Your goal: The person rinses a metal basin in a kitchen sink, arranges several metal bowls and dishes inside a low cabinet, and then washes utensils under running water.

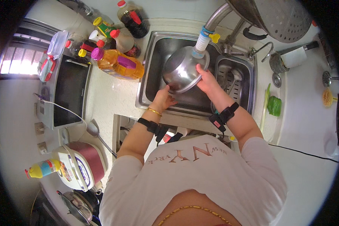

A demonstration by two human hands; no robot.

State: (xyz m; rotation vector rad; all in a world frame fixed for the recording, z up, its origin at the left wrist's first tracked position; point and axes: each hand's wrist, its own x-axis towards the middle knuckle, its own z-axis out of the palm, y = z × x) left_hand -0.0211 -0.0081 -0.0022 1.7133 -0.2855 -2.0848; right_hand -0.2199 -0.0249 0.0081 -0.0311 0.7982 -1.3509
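A stainless steel bowl point(180, 70) is tilted over the large sink basin point(158, 60), its rounded outside facing up and left. My right hand point(207, 80) grips its rim on the right, thumb on the outer side. At its lower left edge, my left hand point(164, 99) has a thumb or finger on the bowl, with other fingers spread below. Right above hangs the white ribbed faucet extension point(202, 42), its end overlapping the bowl's rim in view. I cannot tell whether water runs. A yellow lever point(214, 37) sticks out from the extension.
The small basin point(250, 82) on the right holds a metal ladle point(236, 75). A bottle of orange liquid point(120, 66) stands by the sink's left rim. Green pepper point(274, 106) and scallion point(265, 108) lie right. A rice cooker point(87, 161) and microwave-like appliance point(70, 91) stand left.
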